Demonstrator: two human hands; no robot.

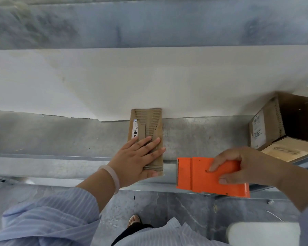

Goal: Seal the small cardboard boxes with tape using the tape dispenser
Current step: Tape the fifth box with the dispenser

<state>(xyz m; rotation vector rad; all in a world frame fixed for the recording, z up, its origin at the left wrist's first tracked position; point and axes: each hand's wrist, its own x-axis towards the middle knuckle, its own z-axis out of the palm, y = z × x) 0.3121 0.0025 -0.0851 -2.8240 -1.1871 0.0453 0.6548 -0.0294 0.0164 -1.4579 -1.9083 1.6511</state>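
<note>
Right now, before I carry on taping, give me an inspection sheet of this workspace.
Surface: grey metal table, white sheet lying across it.
Job's things: small cardboard box with white label, flat on the table; orange tape dispenser beside it, apart.
Clutter: open cartons at the right edge.
Grippers: left hand presses flat on the box; right hand grips the dispenser.
Cables: nothing seen.
Surroundings: grey floor below.

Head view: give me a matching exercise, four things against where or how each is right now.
1 left hand
2 right hand
3 white sheet
4 open carton

a at the far right of the view
b grips the tape dispenser
c flat on the small box
d under the box's far end

Pairs: 1-c, 2-b, 3-d, 4-a
</note>
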